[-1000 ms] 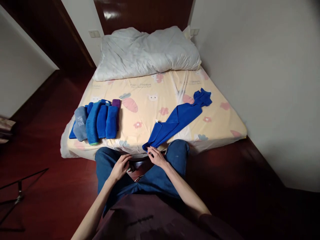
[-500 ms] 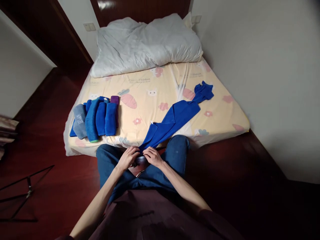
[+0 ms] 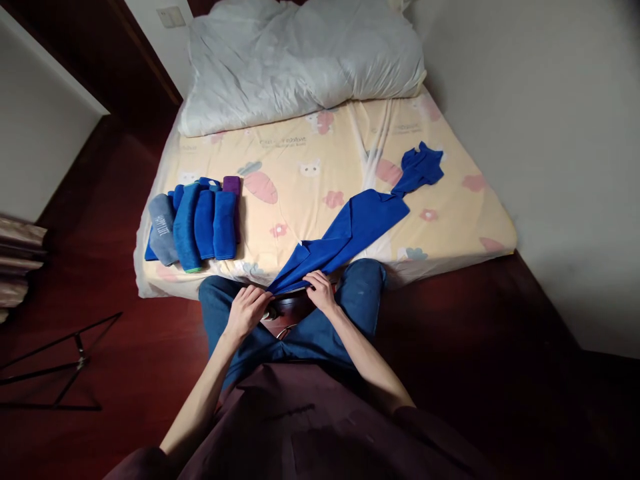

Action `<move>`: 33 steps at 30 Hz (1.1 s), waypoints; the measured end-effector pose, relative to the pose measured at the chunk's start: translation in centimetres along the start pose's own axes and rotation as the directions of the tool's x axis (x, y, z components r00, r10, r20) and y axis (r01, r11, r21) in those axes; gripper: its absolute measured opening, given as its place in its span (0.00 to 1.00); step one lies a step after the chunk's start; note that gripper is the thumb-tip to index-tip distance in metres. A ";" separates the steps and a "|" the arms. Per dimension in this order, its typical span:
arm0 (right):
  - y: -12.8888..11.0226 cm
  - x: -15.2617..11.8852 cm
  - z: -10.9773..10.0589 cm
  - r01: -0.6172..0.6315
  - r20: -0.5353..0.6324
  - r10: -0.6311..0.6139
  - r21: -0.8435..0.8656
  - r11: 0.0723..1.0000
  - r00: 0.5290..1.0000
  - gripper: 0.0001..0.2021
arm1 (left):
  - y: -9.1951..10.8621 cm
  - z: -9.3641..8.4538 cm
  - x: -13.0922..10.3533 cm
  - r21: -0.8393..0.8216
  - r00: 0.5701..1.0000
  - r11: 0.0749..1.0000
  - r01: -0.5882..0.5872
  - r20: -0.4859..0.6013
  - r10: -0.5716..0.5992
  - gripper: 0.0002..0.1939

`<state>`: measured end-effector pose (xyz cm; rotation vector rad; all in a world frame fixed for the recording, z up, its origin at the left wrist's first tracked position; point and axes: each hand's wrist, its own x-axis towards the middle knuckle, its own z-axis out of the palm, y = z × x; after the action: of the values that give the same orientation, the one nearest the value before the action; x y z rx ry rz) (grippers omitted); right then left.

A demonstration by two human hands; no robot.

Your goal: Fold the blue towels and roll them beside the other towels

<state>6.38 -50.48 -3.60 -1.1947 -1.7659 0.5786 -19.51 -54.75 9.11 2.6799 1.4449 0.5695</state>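
A long blue towel (image 3: 345, 230) lies slantwise across the bed, partly folded over itself and bunched at its far right end. Its near end reaches the bed's front edge, in front of my knees. My left hand (image 3: 249, 308) pinches the left corner of that end. A short way to the right, my right hand (image 3: 320, 290) is closed on the towel's near edge. Between the two hands the edge is stretched out. To the left sits a pile of rolled towels (image 3: 204, 223), mostly blue, with a grey-blue one bearing white letters and a purple one.
The bed (image 3: 310, 183) has a pale yellow sheet printed with carrots and flowers. A white quilt (image 3: 300, 63) is heaped at the head end. A black metal stand (image 3: 75, 363) is on the dark red floor at left, near a curtain (image 3: 20, 267).
My hands have moved apart, the right one sliding right and up along the towel's edge, the left one slightly left. The view has tilted down a little.
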 end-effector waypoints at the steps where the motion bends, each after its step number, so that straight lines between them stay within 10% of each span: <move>1: 0.0 0.1 -0.1 0.000 -0.019 0.000 0.005 1.000 1.000 0.21 | -0.1 -0.4 -0.1 0.004 1.000 1.000 0.012 -0.022 -0.012 0.13; 10: -1.0 0.6 -2.1 -0.027 -0.233 0.033 0.029 0.999 0.972 0.21 | -1.8 -3.4 -0.8 0.038 0.978 0.999 0.026 -0.208 -0.017 0.06; 19: 0.6 1.6 -5.4 -0.226 -0.614 0.113 -0.109 0.968 0.781 0.13 | -3.7 -6.3 -2.3 0.074 0.936 0.978 0.193 -0.314 -0.161 0.07; 28: 1.5 1.8 -6.9 -0.283 -0.758 0.066 -0.160 0.946 0.649 0.11 | -6.9 -10.5 -6.0 0.145 0.762 0.881 0.451 -0.577 -0.295 0.12; 33: 1.6 1.8 -7.5 -0.353 -0.788 0.106 -0.148 0.924 0.607 0.11 | -7.9 -13.6 -7.3 0.153 0.741 0.872 0.464 -0.606 -0.288 0.14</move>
<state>13.45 -48.88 -0.42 -1.5869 -0.9562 -0.1011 -34.07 -58.00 17.93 2.3692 2.3315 1.2806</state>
